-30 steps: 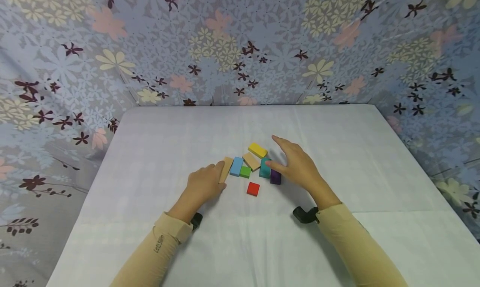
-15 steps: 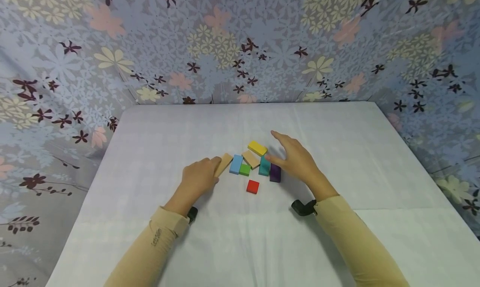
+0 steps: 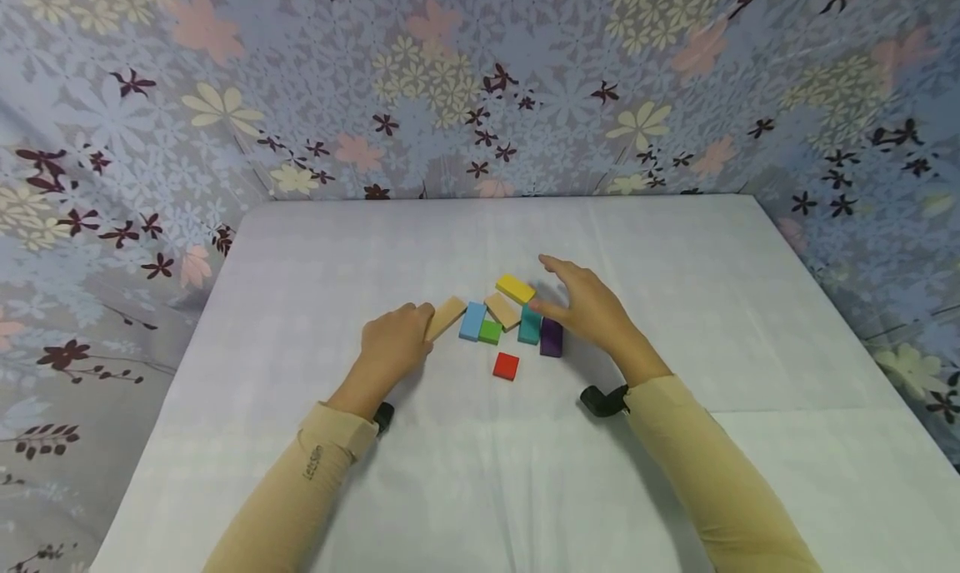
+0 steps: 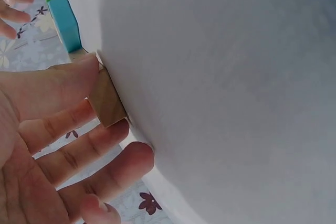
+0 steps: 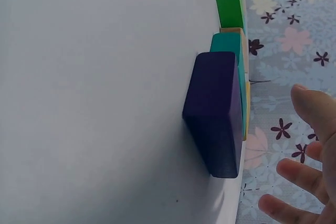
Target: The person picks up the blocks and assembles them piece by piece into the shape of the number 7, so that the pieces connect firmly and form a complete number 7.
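My left hand (image 3: 393, 346) pinches the near end of a long plain wooden block (image 3: 447, 317) between thumb and fingers; the block lies on the table (image 4: 210, 103). Just right of it are a light blue block (image 3: 472, 321) and a small green block (image 3: 491, 332). My right hand (image 3: 588, 306) hovers with spread fingers above the teal block (image 3: 529, 326) and the purple block (image 5: 212, 108), holding nothing. A second wooden block (image 3: 503, 311) and a yellow block (image 3: 515, 289) lie behind. A red block (image 3: 506, 366) sits alone nearer me.
A white cloth covers the table (image 3: 480, 473), and a floral curtain (image 3: 420, 82) hangs behind and along its sides. Black camera mounts (image 3: 603, 401) are strapped at both wrists.
My left hand has drawn slightly left, turning the wooden block to a slant away from the light blue one. My right hand stays nearly in place over the blocks.
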The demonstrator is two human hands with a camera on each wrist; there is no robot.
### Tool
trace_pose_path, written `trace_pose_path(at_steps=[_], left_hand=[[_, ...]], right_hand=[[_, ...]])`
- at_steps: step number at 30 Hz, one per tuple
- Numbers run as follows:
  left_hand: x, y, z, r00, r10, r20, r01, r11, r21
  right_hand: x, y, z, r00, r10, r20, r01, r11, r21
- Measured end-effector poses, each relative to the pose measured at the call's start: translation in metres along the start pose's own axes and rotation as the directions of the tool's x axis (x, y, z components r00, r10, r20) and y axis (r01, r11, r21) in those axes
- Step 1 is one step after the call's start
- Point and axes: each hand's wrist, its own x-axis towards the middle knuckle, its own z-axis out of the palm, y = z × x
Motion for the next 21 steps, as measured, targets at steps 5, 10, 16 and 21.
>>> trace_pose_path(at_steps=[5,10,16,21], left_hand=[[0.001,0.002,0.001,1.000,-0.006,0.000,0.006,1.000,0.006],[0.001,0.005,0.001,1.000,-0.008,0.019,0.008,1.000,0.004],[0.001,0.009,0.002,0.999,-0.032,0.032,0.033,0.999,-0.006],[0.001,0.013,0.003,0.997,-0.067,0.035,0.070,0.995,-0.071]], right_hand=[[0.007,0.001,0.001,1.000,0.026,0.016,-0.026,1.000,-0.010],[0.011,0.002,0.003,0.998,0.049,0.029,-0.048,0.999,-0.015],[0.012,0.003,0.004,0.998,0.055,0.029,-0.055,0.998,-0.009],[0.011,0.002,0.003,0.998,0.050,0.026,-0.050,0.999,-0.005]])
